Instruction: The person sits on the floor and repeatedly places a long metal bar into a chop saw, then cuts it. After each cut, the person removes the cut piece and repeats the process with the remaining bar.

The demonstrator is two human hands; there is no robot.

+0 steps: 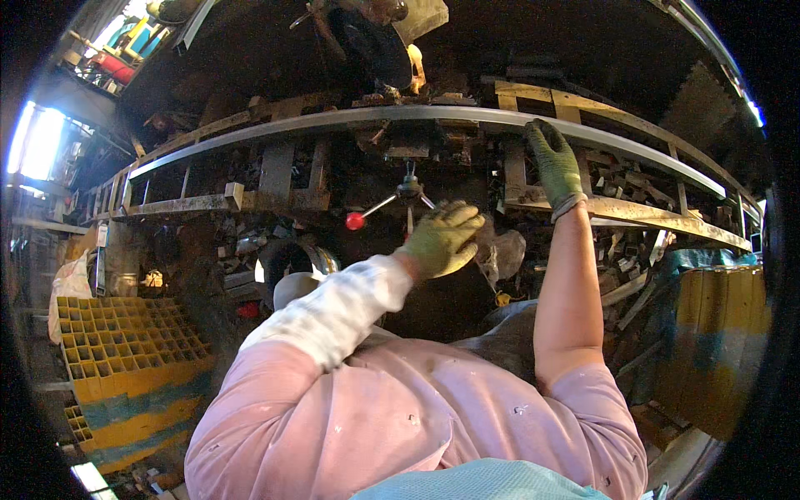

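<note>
"We get harsh daylight from the window (33,142) at far left, blown out to white."

"Yes, and we see deep shadow at the top, straight edges bending at the black rim, slight blur."

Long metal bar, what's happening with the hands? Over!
Right hand gloved, gripping the long metal bar. Left hand gloved, open, near the red-knobbed lever, not touching. Nothing blocking the bar.
</note>
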